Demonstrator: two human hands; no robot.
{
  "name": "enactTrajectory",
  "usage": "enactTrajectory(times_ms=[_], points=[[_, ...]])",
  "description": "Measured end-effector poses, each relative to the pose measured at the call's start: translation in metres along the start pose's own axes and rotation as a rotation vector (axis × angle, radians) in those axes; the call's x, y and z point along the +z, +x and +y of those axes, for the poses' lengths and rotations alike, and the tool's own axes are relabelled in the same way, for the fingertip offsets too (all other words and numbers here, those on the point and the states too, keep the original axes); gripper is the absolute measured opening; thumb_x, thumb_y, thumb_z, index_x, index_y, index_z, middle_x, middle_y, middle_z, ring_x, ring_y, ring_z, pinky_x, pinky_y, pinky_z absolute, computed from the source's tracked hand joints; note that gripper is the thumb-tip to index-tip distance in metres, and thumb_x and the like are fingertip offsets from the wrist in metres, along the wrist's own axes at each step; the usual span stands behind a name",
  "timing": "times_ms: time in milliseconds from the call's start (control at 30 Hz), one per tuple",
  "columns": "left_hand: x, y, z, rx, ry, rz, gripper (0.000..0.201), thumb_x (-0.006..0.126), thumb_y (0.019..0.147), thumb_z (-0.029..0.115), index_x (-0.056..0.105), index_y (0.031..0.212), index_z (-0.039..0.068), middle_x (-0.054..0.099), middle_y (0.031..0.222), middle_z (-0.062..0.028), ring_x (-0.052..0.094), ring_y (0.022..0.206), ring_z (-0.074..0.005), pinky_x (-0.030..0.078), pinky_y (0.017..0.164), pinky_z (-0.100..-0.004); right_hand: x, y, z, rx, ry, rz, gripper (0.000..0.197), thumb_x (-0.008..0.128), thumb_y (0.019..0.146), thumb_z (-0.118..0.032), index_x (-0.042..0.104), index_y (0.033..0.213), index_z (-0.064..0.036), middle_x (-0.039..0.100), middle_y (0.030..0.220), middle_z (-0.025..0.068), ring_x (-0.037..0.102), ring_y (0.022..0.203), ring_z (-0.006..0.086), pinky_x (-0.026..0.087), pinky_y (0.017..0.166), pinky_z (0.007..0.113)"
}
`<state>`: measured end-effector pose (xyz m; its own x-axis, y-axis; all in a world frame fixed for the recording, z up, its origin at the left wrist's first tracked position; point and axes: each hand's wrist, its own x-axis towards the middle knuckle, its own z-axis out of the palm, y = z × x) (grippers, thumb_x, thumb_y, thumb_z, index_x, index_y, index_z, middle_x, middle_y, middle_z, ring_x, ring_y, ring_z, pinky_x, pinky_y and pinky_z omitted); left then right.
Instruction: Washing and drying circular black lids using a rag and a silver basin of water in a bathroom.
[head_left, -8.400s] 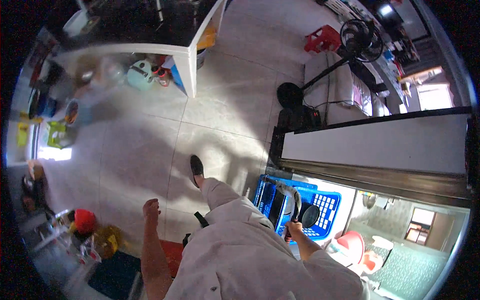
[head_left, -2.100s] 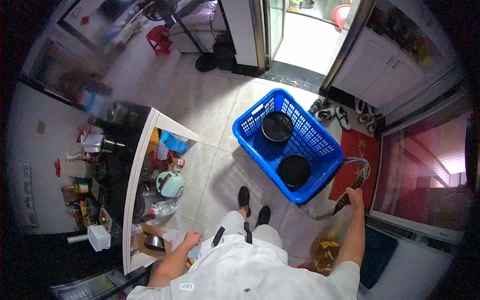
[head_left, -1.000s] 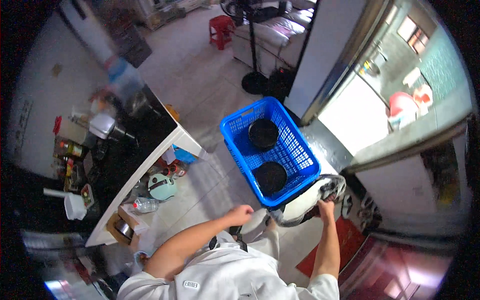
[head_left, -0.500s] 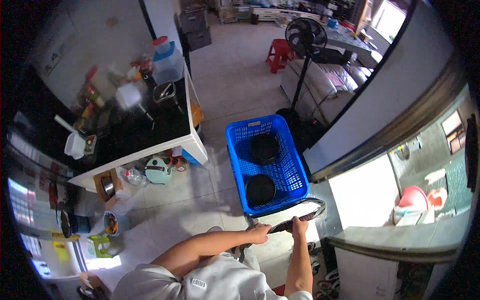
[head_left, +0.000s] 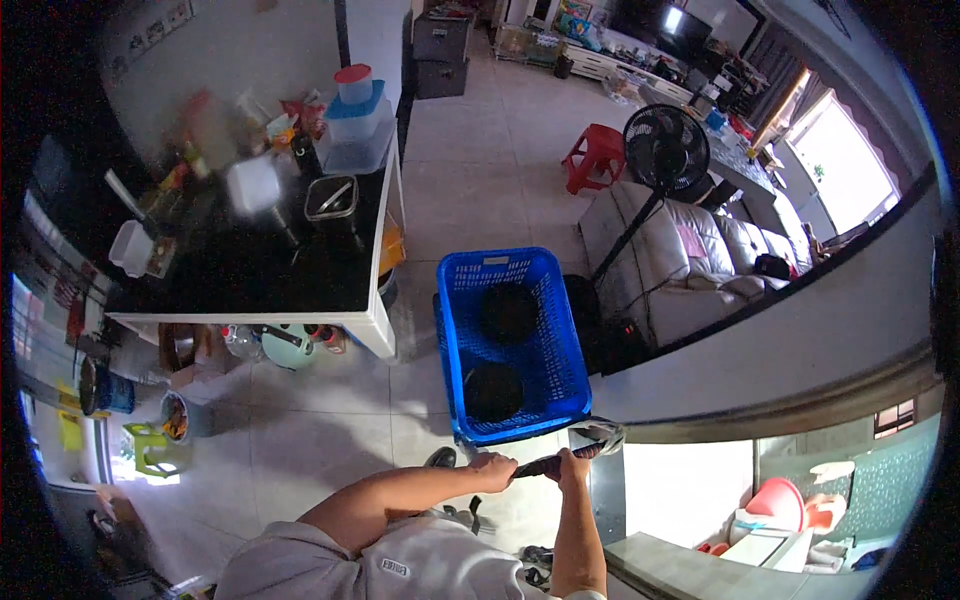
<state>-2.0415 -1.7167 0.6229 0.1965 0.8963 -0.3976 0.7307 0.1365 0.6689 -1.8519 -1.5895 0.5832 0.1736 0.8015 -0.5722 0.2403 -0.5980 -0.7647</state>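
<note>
A black cart handle point(head_left: 538, 467) runs crosswise in front of me. My left hand point(head_left: 492, 473) is closed around its left end, and my right hand point(head_left: 572, 468) grips it farther right, beside a grey wrapped part of the bar. Just beyond the handle stands a blue plastic basket point(head_left: 522, 430) with slotted walls. Inside it are two dark round objects, one nearer point(head_left: 495, 391) and one farther point(head_left: 508, 312); I cannot tell what they are. Whatever carries the basket is mostly hidden beneath it.
To the left is a black-topped table point(head_left: 240, 290) bearing containers. A standing fan point(head_left: 666, 150), a red stool point(head_left: 594, 157) and a pale sofa point(head_left: 665, 235) are ahead to the right. A low wall point(head_left: 780, 320) borders the right side. A bucket point(head_left: 176, 418) stands at the left.
The view has swung, so the fan, sofa and window show more fully. In the picture the basket and both hands sit slightly farther left. Both hands keep their hold on the handle.
</note>
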Motion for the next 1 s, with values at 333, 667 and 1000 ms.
enactTrajectory(times_ms=[333,667,1000], points=[[-0.073,0.054,-0.021,-0.054,0.172,0.073,0.019,0.054,0.081,0.010,0.064,0.097,0.004,0.068,0.097,-0.0146,0.067,0.092,-0.0292,0.053,0.078,-0.0454,0.067,0.041,-0.082,0.172,0.048,-0.124,0.027,0.066,0.078,-0.012,0.051,0.099,-0.0053,0.058,0.088,0.0137,0.064,0.072,0.0305,0.058,0.059,0.053],[-0.102,0.078,-0.084,-0.153,0.251,0.463,0.012,0.057,0.078,0.019,0.065,0.078,0.010,0.067,0.079,-0.0083,0.066,0.080,-0.0262,0.052,0.067,-0.0438,0.136,0.068,-0.116,0.410,0.236,-0.529,0.038,0.065,0.086,-0.026,0.051,0.110,-0.0002,0.062,0.096,0.0199,0.066,0.075,0.0353,0.058,0.065,0.054],[-0.176,0.091,-0.147,-0.379,0.300,0.425,0.014,0.055,0.080,0.013,0.064,0.085,0.003,0.066,0.089,-0.0136,0.064,0.090,-0.0284,0.055,0.073,-0.0419,0.153,0.123,-0.201,0.106,-0.133,-0.324,0.057,0.069,0.084,-0.038,0.041,0.121,-0.0046,0.049,0.095,0.0097,0.058,0.078,0.0274,0.056,0.062,0.046]])
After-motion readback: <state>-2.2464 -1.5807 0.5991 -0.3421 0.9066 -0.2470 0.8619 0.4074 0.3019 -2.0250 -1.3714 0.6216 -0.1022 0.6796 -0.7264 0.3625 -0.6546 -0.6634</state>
